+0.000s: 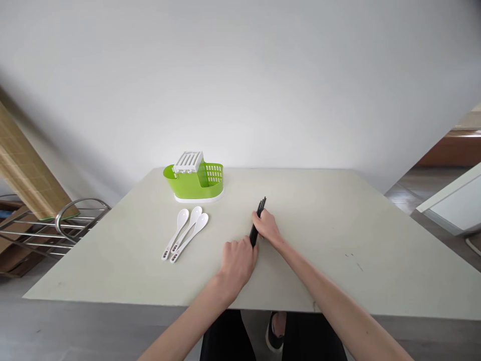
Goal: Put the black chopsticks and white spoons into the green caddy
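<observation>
A bundle of black chopsticks (254, 235) slants away from me just above or on the table; I cannot tell which. My right hand (266, 224) is closed round its upper part, with the thin tips poking out beyond the fingers. At the near end, my left hand (237, 260) is curled closed against the thick ends and partly hides them. To the left lie three white spoons (190, 228), bowls pointing away, handles with dark printed marks. Behind them stands a green utensil caddy (191, 186) with a white slatted top piece and white base.
The pale table (319, 250) meets a white wall (263, 85) at its back edge. On the left, a metal rack (63, 225) and a tan rolled or boxed panel (30, 165) stand beside the table. A white panel (454, 200) is at the right.
</observation>
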Demonstrator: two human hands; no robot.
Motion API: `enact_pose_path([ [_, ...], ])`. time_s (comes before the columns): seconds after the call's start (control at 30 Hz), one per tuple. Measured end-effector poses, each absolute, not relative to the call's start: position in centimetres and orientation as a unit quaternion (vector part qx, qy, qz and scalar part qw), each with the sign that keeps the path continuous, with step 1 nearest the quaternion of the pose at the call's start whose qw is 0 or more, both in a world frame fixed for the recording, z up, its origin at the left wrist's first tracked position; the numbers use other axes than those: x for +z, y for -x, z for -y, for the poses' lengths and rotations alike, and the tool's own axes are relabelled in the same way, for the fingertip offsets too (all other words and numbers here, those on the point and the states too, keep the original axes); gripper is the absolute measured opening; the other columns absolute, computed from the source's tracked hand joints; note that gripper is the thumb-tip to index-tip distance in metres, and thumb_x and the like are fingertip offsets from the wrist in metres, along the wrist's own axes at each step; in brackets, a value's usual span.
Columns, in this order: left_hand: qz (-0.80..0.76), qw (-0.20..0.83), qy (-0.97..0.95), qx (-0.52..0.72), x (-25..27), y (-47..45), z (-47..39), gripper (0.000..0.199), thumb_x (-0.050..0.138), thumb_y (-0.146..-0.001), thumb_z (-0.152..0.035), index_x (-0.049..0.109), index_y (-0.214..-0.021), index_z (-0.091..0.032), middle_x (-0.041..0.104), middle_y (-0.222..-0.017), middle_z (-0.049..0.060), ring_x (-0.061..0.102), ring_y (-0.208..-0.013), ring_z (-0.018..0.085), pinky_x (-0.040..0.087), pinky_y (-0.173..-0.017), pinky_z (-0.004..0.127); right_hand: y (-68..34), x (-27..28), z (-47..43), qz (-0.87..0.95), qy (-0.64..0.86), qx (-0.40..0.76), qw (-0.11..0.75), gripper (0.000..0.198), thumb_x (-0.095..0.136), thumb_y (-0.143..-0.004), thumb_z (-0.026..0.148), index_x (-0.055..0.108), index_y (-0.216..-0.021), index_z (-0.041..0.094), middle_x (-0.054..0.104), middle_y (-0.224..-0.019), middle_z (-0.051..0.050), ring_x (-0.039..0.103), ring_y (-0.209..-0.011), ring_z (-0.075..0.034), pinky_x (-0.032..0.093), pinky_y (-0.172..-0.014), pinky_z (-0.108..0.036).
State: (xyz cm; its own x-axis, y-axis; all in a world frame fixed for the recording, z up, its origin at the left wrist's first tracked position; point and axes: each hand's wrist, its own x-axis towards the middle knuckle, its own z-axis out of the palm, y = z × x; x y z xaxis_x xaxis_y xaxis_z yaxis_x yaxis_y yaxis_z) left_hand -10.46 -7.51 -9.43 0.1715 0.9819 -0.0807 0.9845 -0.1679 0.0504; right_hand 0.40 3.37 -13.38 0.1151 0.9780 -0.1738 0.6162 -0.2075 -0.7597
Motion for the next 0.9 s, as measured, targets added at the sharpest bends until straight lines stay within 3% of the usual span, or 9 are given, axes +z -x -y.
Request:
enact_pose_path([
  [0.3,-0.626,0.027,-0.779,-0.018,-10.9,11.0,8.1,0.036,0.039,-0.11,-0.034,0.063,-0.123,-0.011,0.077,-0.085,0.013,0.077,-0.086,0.033,0.048,-0.069,0.038,-0.6,-12.8,-2.6,0.602,0.7,0.3,0.241,0.021,0.054,-0.103,0.031,0.056,-0.117,0.015,0.075,-0.096,-0.014,0.073,-0.074,-0.023,0.048,-0.058,-0.028],
  [0.43,-0.632,0.034,-0.774,0.007,-11.8,11.2,8.1,0.035,0.037,-0.11,-0.036,0.063,-0.119,-0.013,0.075,-0.075,0.01,0.077,-0.077,0.031,0.046,-0.066,0.037,-1.2,-12.3,-1.9,0.629,0.689,0.293,0.211,0.035,0.054,-0.104,0.035,0.05,-0.129,0.012,0.075,-0.09,-0.013,0.071,-0.065,-0.024,0.047,-0.056,-0.03],
  [0.6,-0.646,0.046,-0.761,0.037,-12.5,11.2,8.2,0.035,0.041,-0.109,-0.039,0.06,-0.123,-0.013,0.075,-0.074,0.008,0.076,-0.075,0.03,0.046,-0.066,0.036,-2.0,-12.3,-0.7,0.665,0.678,0.25,0.189,0.063,0.056,-0.103,0.037,0.033,-0.154,0.008,0.075,-0.094,-0.013,0.074,-0.096,-0.031,0.049,-0.073,-0.033],
  [0.73,-0.65,0.066,-0.754,0.068,-12.7,11.8,8.6,0.039,0.043,-0.109,-0.047,0.059,-0.125,-0.016,0.076,-0.078,0.008,0.077,-0.078,0.028,0.049,-0.07,0.035,-3.3,-13.4,1.4,0.679,0.652,0.248,0.228,0.069,0.049,-0.105,0.046,0.026,-0.16,0.01,0.072,-0.082,-0.004,0.071,-0.082,-0.027,0.048,-0.07,-0.033],
  [0.9,-0.627,0.095,-0.76,0.142,-12.9,12.6,9.8,0.049,0.036,-0.111,-0.05,0.05,-0.142,-0.014,0.078,-0.092,0.011,0.077,-0.09,0.028,0.054,-0.084,0.037,-7.0,-14.6,5.3,0.656,0.596,0.321,0.332,0.069,0.044,-0.104,0.062,0.035,-0.156,0.016,0.063,-0.072,0.002,0.062,-0.067,-0.022,0.049,-0.065,-0.033],
])
